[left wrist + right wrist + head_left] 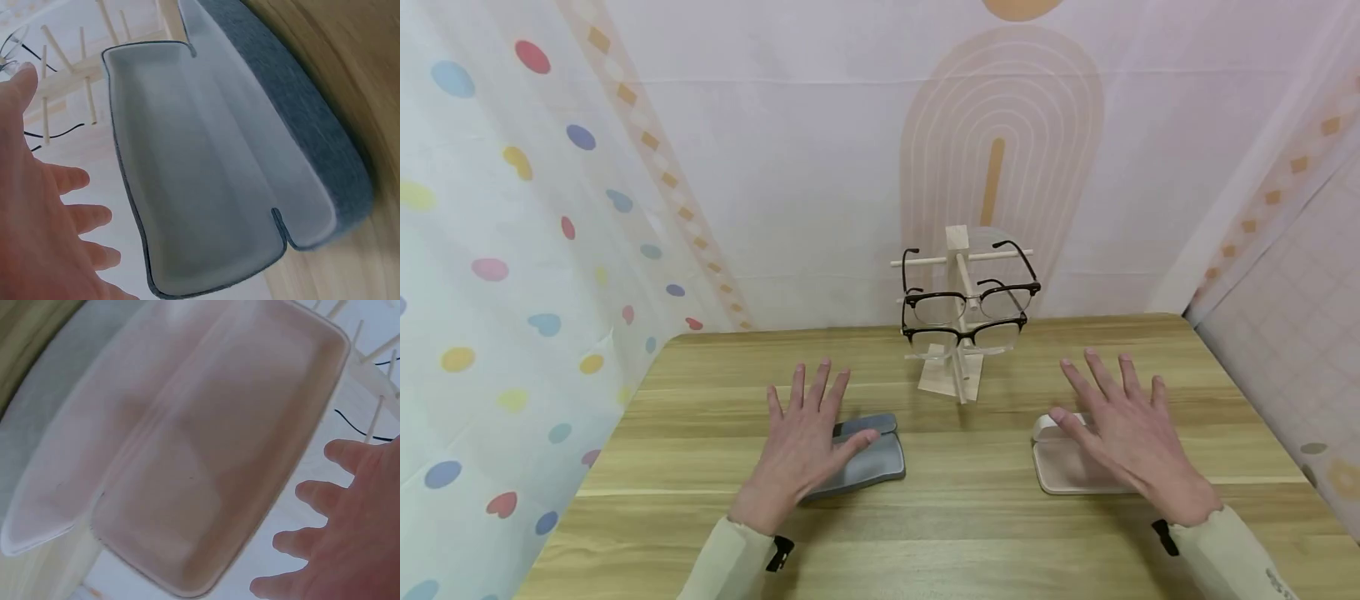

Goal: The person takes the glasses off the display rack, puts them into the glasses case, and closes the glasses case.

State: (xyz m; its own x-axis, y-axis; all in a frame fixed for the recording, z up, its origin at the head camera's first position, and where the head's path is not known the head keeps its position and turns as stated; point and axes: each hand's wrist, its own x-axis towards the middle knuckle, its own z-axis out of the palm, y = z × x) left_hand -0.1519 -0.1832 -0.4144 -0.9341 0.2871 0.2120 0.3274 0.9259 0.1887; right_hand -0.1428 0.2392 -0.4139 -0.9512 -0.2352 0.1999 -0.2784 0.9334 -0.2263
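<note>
Head view: left hand (801,458) is hovering by the grey case (880,462), lying open on the table (970,533), left-edge side of the stand (957,240). Right hand (1131,442) is hovering by the pink case (1067,468), lying open on the right-edge side. Both hands' fingers (797,387) are pointing toward the far edge, straight, spread, holding nothing. Stand is sitting near the far edge, carrying upper glasses (1006,303) and lower glasses (997,337).

Left wrist: grey case is showing its pale lining; fingers are reaching beside it, gap visible.

Right wrist: pink case is showing its pink lining; fingers are extending beside its rim, apart from it.
</note>
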